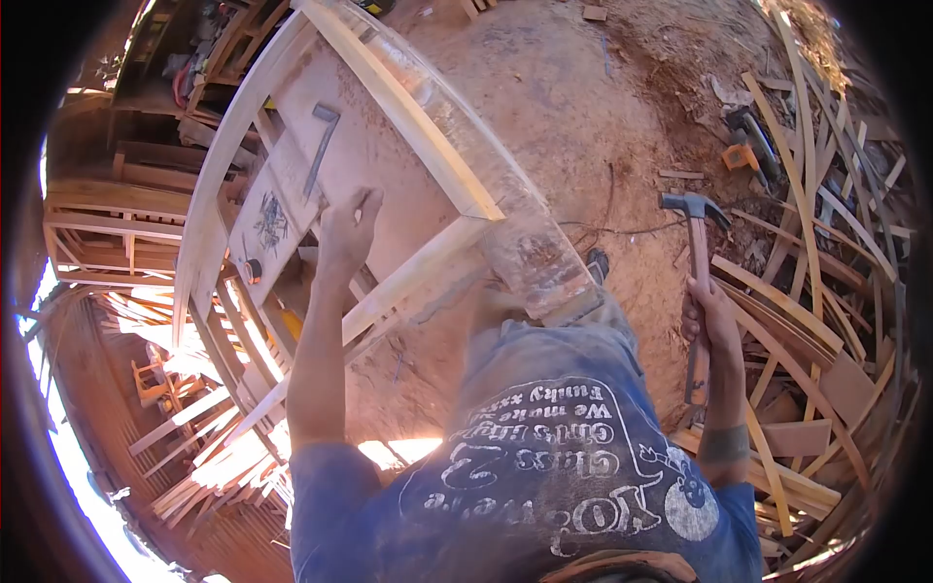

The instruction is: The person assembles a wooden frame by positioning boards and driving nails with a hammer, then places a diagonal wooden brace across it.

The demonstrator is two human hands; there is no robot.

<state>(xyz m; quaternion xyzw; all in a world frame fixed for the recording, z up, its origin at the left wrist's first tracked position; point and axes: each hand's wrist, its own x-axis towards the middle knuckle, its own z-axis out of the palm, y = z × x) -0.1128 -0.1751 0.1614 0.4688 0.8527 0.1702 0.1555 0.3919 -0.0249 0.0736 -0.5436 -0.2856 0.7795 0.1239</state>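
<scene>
My right hand [714, 316] is wrapped around the wooden handle of a claw hammer [698, 243], held upright to the right of my body with its metal head at the top. My left hand [350, 228] is over the wooden frame [418, 262], its thumb and fingers curled together in a pinch; what is between them, if anything, is too small to make out. Left of that hand, a pile of nails [272, 222] lies on a flat board [282, 180] inside the frame. An L-shaped grey tool [319, 151] rests on the same board.
A small round black-and-orange item [253, 270] sits at the board's lower edge. Wood strips and offcuts [816, 291] are heaped on the right, beside an orange-and-black power tool [746, 151]. Slatted wooden pieces [117, 228] stand at the left. The ground [564, 107] is reddish dirt.
</scene>
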